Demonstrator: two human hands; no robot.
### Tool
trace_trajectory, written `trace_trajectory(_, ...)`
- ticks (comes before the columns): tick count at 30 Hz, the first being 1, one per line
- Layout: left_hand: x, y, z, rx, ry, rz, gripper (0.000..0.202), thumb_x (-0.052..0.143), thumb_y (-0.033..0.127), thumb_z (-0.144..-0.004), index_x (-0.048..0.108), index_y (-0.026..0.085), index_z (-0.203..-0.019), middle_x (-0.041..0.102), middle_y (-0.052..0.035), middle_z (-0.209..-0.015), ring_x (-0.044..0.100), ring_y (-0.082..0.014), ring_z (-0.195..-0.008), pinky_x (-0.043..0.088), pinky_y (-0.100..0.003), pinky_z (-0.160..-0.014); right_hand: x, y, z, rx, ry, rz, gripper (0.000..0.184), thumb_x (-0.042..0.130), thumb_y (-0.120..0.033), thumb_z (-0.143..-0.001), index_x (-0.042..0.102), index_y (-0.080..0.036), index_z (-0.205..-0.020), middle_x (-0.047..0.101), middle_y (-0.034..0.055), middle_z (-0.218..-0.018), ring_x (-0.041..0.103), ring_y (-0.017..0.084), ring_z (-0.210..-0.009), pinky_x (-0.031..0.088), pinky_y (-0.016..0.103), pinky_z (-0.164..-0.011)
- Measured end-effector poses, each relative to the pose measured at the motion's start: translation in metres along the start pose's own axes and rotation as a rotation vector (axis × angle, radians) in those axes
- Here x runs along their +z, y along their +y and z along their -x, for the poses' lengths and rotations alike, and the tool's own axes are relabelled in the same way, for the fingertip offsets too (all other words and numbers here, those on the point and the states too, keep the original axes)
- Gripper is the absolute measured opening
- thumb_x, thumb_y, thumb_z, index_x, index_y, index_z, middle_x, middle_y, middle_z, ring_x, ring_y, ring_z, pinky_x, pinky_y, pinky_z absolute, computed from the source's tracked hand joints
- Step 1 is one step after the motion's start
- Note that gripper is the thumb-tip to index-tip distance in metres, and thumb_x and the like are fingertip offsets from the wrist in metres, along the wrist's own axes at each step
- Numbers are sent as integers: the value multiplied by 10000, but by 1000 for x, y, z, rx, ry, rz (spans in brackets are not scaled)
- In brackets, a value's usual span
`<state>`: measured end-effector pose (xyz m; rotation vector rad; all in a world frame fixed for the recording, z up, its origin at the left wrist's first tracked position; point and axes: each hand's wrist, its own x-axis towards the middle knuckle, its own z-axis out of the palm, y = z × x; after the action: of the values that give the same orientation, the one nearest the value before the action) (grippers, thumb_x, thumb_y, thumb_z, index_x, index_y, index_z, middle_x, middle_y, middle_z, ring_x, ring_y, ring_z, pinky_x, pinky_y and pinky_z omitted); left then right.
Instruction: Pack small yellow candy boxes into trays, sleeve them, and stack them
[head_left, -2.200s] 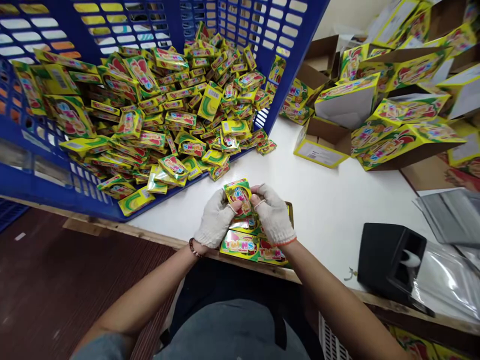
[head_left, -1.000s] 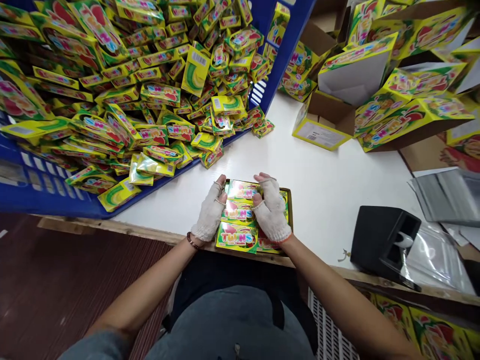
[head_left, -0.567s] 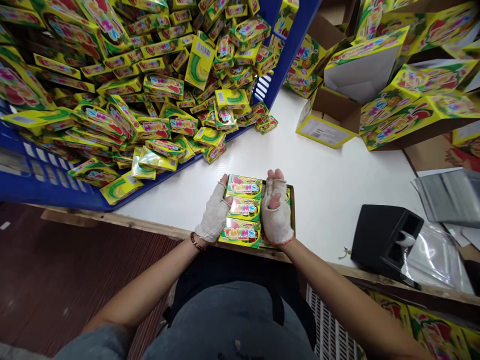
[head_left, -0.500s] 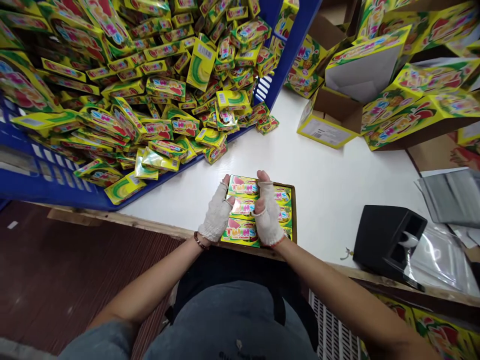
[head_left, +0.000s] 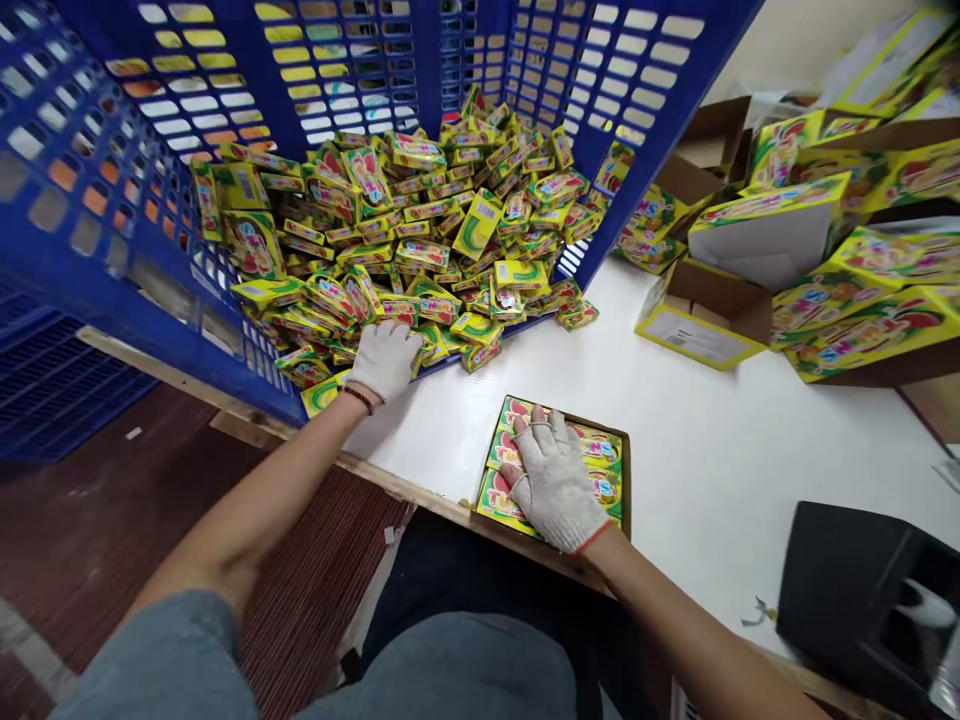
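Observation:
My left hand [head_left: 386, 358], in a white fingerless glove, reaches over the front lip of a blue crate [head_left: 645, 120] on the left. Its fingers bend down onto the pile of small yellow-green candy boxes [head_left: 424, 255]; the fingertips are hidden, so I cannot tell whether it grips one. Flat on the boxes in a shallow cardboard tray [head_left: 627, 470] lies my right hand [head_left: 559, 480], gloved alike, with fingers spread. The tray stands at the table's front edge, with rows of "TWINS" boxes [head_left: 604, 487] showing around this hand.
Printed cartons [head_left: 862, 320] crowd the right side, among them an open one with a white label [head_left: 694, 335]. A black device [head_left: 862, 600] stands at the right front. The white tabletop [head_left: 697, 430] ends in a wooden edge [head_left: 420, 495].
My left hand has left the tray and moved up and left to the pile in the crate. My right hand stays on the boxes, now flatter. The view has shifted, showing more of the crate.

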<state>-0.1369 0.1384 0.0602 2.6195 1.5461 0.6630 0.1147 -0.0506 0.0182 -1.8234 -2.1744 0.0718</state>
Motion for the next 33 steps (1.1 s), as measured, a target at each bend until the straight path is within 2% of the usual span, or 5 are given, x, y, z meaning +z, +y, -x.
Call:
trace_trajectory(3,-12,-10,-7,55,48,-2,182,523,214,-836,698,211,-882,690,-119,-944,593,-280,-989,441,-482,-949,-5,7,1,-18,82,-119,549,560,-358,-893,554,-84,-1369,474,257,-1474,323,445,-1430,307,680,-1092)
trace_trajectory(7,-11,39,22,174,177,109,238,511,285,-913,711,262,-1038,687,-100,-1114,597,-273,-1093,452,-480,-977,-26,15,-6,44,297,-480,462,455,-319,-946,548,-119,-1351,560,206,-1402,451,322,-1379,392,554,-1109)
trace_trajectory(14,24,149,84,534,115,477,438,537,223,-905,558,312,-1333,629,-119,-1277,591,-265,-1192,499,-484,-990,-85,43,-26,245,-75,-783,370,457,-250,-884,696,-177,-1156,740,38,-974,670,199,-887,557,336,-789)
trace_trajectory(23,57,151,130,42,25,796,568,406,409,-1006,299,244,-1539,258,-143,-1616,260,-297,-1496,250,-532,-1216,-78,72,40,-57,-243,-321,374,459,-58,-751,702,-187,-1004,680,71,-948,623,189,-847,521,322,-779)
trace_trajectory(33,61,163,143,-11,4,874,558,401,405,-1012,302,266,-1543,228,-110,-1632,221,-263,-1514,205,-505,-1247,-46,48,54,-54,-47,-133,217,458,-244,-949,587,-214,-777,636,68,-808,573,201,-715,453,323,-640)
